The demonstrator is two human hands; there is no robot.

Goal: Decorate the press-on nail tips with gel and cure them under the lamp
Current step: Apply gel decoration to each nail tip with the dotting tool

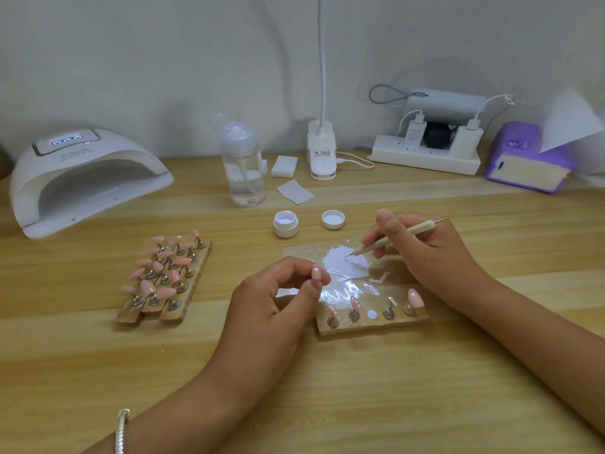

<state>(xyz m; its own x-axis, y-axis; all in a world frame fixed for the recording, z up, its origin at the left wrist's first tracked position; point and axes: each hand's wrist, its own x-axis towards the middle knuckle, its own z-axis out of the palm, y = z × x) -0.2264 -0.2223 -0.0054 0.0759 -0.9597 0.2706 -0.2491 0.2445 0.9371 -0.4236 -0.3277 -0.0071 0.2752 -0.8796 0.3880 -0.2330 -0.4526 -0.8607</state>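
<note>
Near the worktop [327,388] middle, the left hand [271,303] pinches a nail tip [317,272]. The right hand [422,247] has its grip curled round a dotting tool [389,240]. The tool's point sits in the gel [343,262] just right of the nail tip, shaft slanting toward it.

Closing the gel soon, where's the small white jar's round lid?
In the head view, the round white lid lies right of the small open white jar, beyond the gel-smeared sheet.

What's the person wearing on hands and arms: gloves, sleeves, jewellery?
No gloves or sleeves in view; both forearms are bare. A silver braided bracelet sits on the left wrist. The left hand and right hand show no rings that I can see, and the right wrist is bare.
</note>
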